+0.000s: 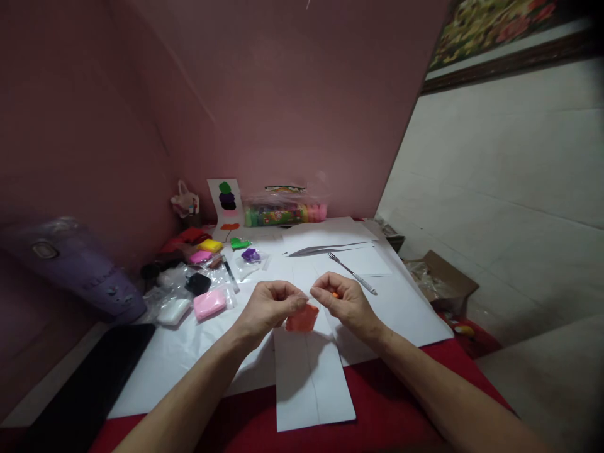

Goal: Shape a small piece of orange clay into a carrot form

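Observation:
My left hand (278, 303) is closed in a pinch at the top edge of a flat, squarish piece of orange modelling clay (302, 318). Whether a clear wrapper surrounds that piece, I cannot tell. A small bit of orange clay (336, 294) shows between the curled fingers of my right hand (346, 303), whose thumb and forefinger are pinched together. Both hands are close to each other, fingertips slightly apart. Beneath them lies a narrow folded white paper (311, 384) with a faint pencil line running down it.
Left are clay packets, including pink (210, 304), black (198, 284) and purple (251, 255), and a purple tumbler (94, 270). A fork (352, 274) lies on white paper (401, 308). Behind stand a card with coloured blobs (226, 198) and a clay pack (283, 214). A cardboard box (446, 280) sits right.

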A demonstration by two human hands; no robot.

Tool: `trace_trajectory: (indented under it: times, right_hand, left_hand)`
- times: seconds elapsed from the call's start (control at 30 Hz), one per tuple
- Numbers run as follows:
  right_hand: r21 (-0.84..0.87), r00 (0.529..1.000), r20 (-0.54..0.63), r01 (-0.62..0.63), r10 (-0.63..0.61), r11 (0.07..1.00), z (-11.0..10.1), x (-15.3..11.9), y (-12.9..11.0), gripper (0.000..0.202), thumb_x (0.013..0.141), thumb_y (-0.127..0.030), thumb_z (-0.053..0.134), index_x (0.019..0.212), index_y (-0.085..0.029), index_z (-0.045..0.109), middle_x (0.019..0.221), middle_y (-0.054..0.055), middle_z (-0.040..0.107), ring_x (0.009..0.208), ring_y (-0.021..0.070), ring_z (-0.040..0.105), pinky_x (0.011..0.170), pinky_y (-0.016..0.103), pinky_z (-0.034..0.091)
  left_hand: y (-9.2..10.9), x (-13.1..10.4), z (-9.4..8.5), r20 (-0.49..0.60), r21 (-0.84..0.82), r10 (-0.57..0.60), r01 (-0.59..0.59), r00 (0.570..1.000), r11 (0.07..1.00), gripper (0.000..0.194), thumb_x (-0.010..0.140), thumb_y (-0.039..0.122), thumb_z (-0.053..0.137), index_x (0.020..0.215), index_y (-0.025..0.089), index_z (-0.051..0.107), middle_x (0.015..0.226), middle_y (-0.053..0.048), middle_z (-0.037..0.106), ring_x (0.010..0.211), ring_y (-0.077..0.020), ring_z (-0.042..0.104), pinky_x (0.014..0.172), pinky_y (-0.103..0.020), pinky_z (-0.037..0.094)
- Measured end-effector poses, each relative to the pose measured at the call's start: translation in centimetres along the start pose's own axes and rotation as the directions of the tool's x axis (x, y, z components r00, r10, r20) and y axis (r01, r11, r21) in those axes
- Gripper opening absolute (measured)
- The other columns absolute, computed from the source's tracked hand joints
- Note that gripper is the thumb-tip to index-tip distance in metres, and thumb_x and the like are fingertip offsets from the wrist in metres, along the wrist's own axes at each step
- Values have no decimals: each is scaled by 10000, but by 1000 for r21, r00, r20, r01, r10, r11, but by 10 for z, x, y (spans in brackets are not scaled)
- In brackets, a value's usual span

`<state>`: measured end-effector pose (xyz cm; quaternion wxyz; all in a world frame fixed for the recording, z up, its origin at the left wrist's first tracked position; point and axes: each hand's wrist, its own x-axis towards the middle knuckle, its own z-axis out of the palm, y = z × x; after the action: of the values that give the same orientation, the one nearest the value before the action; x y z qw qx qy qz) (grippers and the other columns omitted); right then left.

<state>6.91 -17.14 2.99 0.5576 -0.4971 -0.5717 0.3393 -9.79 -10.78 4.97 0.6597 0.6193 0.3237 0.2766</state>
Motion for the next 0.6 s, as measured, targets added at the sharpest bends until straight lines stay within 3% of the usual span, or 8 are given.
trace_trajectory:
  times: [0.2, 0.43, 0.6]
  right_hand:
    - [171, 992, 37, -126, 121, 977, 0, 2, -3, 281, 772, -434, 651, 721, -178, 547, 488, -89, 341, 409, 50, 240, 389, 205, 192]
    - [419, 927, 209, -372, 311, 828, -1, 3, -8, 311, 741, -420, 678, 719, -187, 473, 447, -131, 253, 391, 30, 122, 367, 182, 89]
    - [343, 953, 134, -301, 270, 890, 0, 3, -5, 325, 744, -461, 677, 809, -172, 542, 451, -127, 275, 385, 30, 142, 366, 186, 114]
  left_hand:
    - [2, -1, 0, -38, -11, 35, -35, 999, 999, 309, 647, 415, 741, 659, 129, 624, 478, 62, 455, 397, -16, 277, 395, -177, 192]
    - [-1, 1, -3, -27, -50, 70, -71, 997, 996, 316, 638, 417, 751, 702, 136, 622, 493, 59, 478, 391, -19, 283, 387, -182, 181]
    - [-2, 1, -3, -61, -111, 70, -76, 996, 991, 300, 655, 394, 746, 684, 130, 606, 448, 78, 410, 380, -13, 248, 380, -176, 145]
